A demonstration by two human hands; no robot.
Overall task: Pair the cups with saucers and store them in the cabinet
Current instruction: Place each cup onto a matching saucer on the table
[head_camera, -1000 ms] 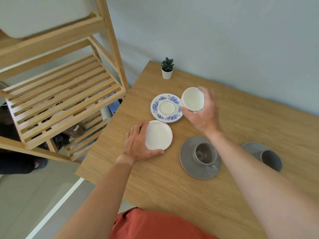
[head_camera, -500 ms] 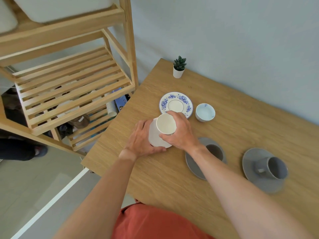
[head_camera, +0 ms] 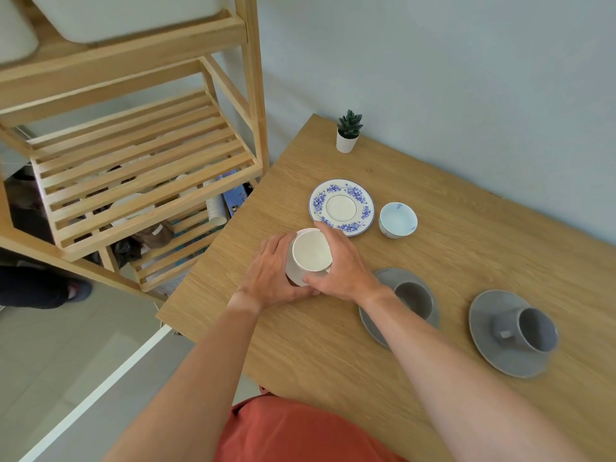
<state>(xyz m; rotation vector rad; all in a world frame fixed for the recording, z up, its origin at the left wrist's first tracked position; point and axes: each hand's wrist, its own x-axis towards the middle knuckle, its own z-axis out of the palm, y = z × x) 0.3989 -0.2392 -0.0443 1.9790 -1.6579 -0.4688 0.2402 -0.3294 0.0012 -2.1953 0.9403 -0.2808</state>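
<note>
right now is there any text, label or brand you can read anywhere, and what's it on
None can be read.
Blue box on the lower rack shelf: white print, too small and blurred.
Blue-flowered saucer and small blue-marked cup: painted pattern only, no words.
White cup and grey cups: unmarked.

No text, brand or number can be read anywhere in the view. A blue package [head_camera: 233,195] on the lower shelf of the wooden rack [head_camera: 146,181], at about ten o'clock from the counter [head_camera: 466,261], carries white print too small and blurred to make out.
</note>
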